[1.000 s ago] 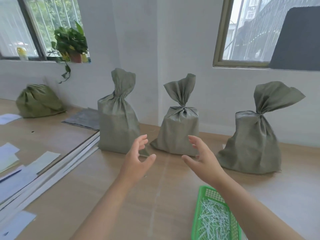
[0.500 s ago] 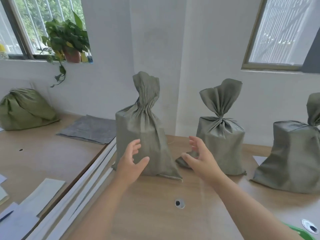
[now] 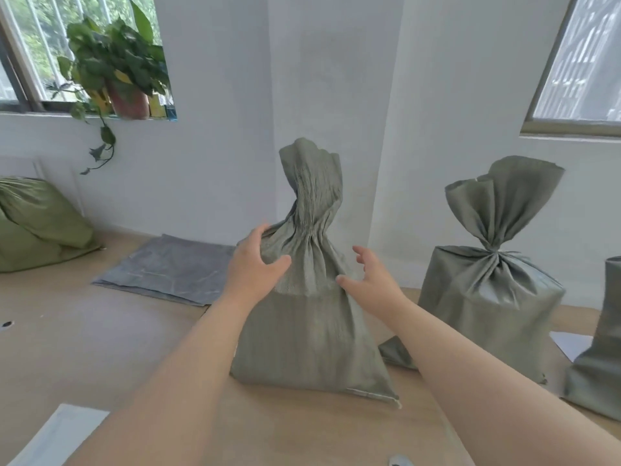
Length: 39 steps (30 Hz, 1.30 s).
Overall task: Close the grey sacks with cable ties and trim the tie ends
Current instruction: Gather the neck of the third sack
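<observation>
table [image 3: 100,348]: left hand [image 3: 252,267] holds sack [image 3: 309,331], right hand [image 3: 369,280] spread.

A plain workroom, set up for packing: bare white walls [image 3: 336,79] meet in a corner, with a barred window [image 3: 33,45] on the left and a second window [image 3: 584,62] on the right. A trailing potted plant [image 3: 117,65] sits on the left sill. Pale wooden tables [image 3: 100,348] run along the walls and carry work stock: filled grey sacks [image 3: 309,331] standing upright, a flat pile of grey sacking [image 3: 168,267], a slumped green sack [image 3: 37,223] and loose paper [image 3: 57,435].
</observation>
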### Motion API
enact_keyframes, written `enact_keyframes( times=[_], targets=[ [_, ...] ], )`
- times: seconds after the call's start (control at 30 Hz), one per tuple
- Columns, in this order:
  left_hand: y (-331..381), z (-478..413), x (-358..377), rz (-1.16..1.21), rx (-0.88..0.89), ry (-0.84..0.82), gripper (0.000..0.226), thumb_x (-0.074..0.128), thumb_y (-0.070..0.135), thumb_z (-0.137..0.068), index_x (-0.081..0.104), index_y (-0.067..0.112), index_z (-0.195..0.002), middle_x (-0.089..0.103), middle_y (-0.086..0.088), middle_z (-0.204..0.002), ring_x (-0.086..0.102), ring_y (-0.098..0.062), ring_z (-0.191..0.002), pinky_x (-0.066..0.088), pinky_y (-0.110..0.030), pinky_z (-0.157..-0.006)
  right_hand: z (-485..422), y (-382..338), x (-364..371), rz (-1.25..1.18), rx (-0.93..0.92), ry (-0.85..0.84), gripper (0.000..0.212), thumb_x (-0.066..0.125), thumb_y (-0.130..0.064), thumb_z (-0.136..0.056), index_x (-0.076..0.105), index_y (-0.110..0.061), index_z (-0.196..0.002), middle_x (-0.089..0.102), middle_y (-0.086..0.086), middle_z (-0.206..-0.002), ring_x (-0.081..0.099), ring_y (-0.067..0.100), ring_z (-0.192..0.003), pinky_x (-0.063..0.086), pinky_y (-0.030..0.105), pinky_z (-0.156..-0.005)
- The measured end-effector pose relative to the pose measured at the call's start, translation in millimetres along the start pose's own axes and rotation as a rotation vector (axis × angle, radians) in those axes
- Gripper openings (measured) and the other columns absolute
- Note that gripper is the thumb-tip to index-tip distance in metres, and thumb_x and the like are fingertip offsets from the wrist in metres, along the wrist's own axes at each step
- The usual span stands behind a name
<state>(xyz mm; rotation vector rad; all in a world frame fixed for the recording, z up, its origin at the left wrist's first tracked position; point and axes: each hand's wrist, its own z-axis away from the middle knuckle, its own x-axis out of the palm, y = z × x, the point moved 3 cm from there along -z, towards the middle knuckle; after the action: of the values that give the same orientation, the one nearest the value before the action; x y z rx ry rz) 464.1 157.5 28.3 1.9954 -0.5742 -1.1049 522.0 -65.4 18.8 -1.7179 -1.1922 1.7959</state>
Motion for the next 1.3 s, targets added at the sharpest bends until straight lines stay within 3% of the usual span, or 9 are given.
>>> enact_keyframes(
  times=[0.23,0.33,0.5,0.67,0.8,0.9,1.07,1.2,1.3],
  targets=[
    [-23.2,-54.3,7.1,-0.31,-0.069,-0.147,0.093,0.064,0.053,-0.081,0.016,0.028,-0.157,0.042,-0.001,-0.154,0.041,-0.026,-0.139,0.032,-0.044,-0.114,-51.8,2.1,26.0,0.116,0.002,-0.017,0.078,0.061,-0.039,-0.093,0.018,-0.021,-0.156,0.035,0.007,-0.157,0.035,0.028,-0.143,0.034,0.043,-0.115],
    [-29.6,-60.9,11.3,-0.373,-0.042,-0.083,0.095,0.059,0.061,-0.072,0.023,0.03,-0.154,0.054,0.003,-0.143,0.045,-0.028,-0.132,0.031,-0.048,-0.109,-61.8,4.2,35.3,0.113,0.008,-0.016,0.077,0.061,-0.041,-0.094,0.02,-0.02,-0.156,0.041,0.009,-0.152,0.042,0.029,-0.138,0.039,0.043,-0.11],
    [-24.8,-54.7,14.4,-0.48,0.008,-0.041,0.065,0.061,0.059,-0.077,0.05,0.04,-0.138,0.056,0.004,-0.128,0.042,-0.027,-0.124,0.028,-0.043,-0.098,-59.7,5.4,47.4,0.129,-0.013,0.062,0.057,0.062,-0.037,-0.093,0.043,-0.015,-0.142,0.059,0.008,-0.133,0.055,0.028,-0.122,0.045,0.034,-0.096],
    [-16.1,-39.9,13.5,-0.446,0.051,0.012,0.03,0.064,0.051,-0.077,0.067,0.037,-0.104,0.055,0.011,-0.097,0.044,-0.022,-0.106,0.023,-0.036,-0.086,-40.0,9.2,49.7,0.128,-0.048,0.088,0.024,0.058,-0.032,-0.096,0.06,-0.009,-0.103,0.065,0.007,-0.097,0.061,0.03,-0.096,0.042,0.032,-0.07],
    [-5.4,-18.4,10.5,-0.365,0.151,0.019,0.01,0.063,0.038,-0.076,0.056,0.032,-0.08,0.052,0.011,-0.086,0.046,-0.019,-0.093,0.032,-0.038,-0.086,-16.0,10.5,42.8,0.022,-0.049,0.109,0.025,0.059,-0.032,-0.096,0.063,-0.011,-0.107,0.07,0.005,-0.102,0.063,0.027,-0.1,0.05,0.035,-0.081],
    [6.1,5.1,6.2,-0.274,0.244,-0.032,0.007,0.059,0.028,-0.078,0.052,0.026,-0.077,0.054,0.012,-0.07,0.051,-0.02,-0.079,0.041,-0.038,-0.08,10.2,9.6,38.0,-0.068,-0.061,0.116,0.021,0.058,-0.03,-0.096,0.066,-0.017,-0.111,0.073,0.0,-0.105,0.065,0.024,-0.102,0.052,0.035,-0.085],
    [30.6,59.3,-4.5,-0.145,0.276,-0.012,0.015,0.055,0.008,-0.083,0.045,0.019,-0.079,0.045,0.001,-0.062,0.046,-0.023,-0.063,0.034,-0.034,-0.06,70.9,9.3,19.5,-0.265,-0.054,0.152,0.017,0.06,-0.034,-0.095,0.069,-0.02,-0.1,0.074,-0.007,-0.095,0.068,0.014,-0.092,0.056,0.042,-0.087],
    [68.4,115.9,-9.3,-0.057,0.238,0.026,0.03,0.058,0.01,-0.089,0.038,0.028,-0.074,0.037,0.004,-0.058,0.036,-0.014,-0.055,0.031,-0.032,-0.054,131.4,3.1,-18.7,-0.417,-0.096,0.232,0.012,0.063,-0.028,-0.095,0.071,-0.019,-0.096,0.075,-0.009,-0.089,0.069,0.008,-0.088,0.057,0.038,-0.083],
    [102.9,164.8,-3.5,-0.028,0.23,0.034,0.017,0.058,0.021,-0.094,0.045,0.022,-0.082,0.047,-0.009,-0.061,0.041,-0.014,-0.052,0.034,-0.03,-0.053,183.2,10.3,-51.6,-0.535,-0.096,0.266,0.008,0.064,-0.022,-0.095,0.071,-0.022,-0.091,0.075,-0.01,-0.086,0.07,0.01,-0.087,0.058,0.038,-0.082]
  ],
)
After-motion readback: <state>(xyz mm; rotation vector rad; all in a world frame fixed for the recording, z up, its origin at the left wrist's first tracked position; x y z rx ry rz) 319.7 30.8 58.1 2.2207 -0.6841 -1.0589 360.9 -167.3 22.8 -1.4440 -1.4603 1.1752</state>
